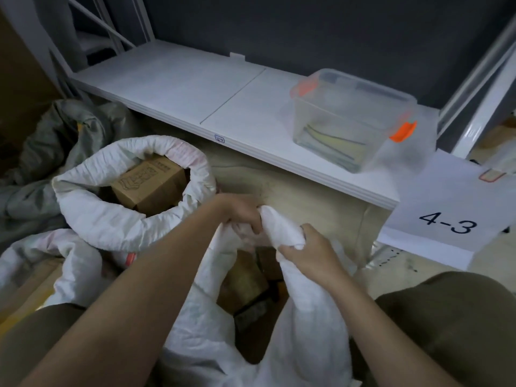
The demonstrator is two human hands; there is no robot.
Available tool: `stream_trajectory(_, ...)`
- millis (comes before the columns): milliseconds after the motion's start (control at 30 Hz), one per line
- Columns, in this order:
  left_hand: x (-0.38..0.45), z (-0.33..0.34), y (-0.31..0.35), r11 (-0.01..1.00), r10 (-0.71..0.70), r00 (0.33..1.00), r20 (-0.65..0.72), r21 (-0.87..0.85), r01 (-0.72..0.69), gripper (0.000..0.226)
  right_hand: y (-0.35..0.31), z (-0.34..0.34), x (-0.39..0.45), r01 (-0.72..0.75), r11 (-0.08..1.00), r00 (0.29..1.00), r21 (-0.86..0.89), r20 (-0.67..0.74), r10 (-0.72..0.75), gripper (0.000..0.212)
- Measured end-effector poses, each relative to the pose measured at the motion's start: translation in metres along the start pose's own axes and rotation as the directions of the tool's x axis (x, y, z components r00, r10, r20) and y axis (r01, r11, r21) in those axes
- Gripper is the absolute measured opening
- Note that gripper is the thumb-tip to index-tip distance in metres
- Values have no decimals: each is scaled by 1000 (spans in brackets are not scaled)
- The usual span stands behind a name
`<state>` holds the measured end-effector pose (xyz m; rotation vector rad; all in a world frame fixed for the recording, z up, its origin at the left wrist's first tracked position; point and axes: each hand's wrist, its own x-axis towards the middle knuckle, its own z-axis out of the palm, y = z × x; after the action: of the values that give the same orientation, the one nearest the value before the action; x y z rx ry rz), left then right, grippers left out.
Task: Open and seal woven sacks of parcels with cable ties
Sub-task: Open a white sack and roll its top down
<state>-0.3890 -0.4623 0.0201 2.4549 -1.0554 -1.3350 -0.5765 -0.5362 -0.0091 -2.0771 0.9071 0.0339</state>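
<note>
While parcels (pixel 245 277) show inside, left hand (pixel 243 212) and right hand (pixel 307 247) clenched around gathered sack (pixel 282 227) mouth.

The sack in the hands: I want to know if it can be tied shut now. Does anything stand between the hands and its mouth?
Nothing visible does. The left hand and right hand both already grip the gathered rim of the white woven sack; cardboard parcels lie below, inside its open mouth. No cable tie is visible on it.

White woven sack (pixel 304 325) w/ parcels (pixel 243 277), mouth bunched, upright, just beside rolled-open sack (pixel 111 219).
</note>
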Motion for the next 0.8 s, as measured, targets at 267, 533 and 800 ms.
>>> stream_trajectory(267,-15,51,8,716,636,613,-469,655,-242,52,-17,-20,28,-351,649,875,675,484,-30,15)
stream_trajectory(533,4,-13,26,991,78,935,-345,126,-36,39,-5,0,3,-147,841,988,521,29,154,40)
stream_trajectory(800,16,26,36,558,744,609,-275,758,-338,40,-3,-30,28,-316,757,935,571,324,146,50)
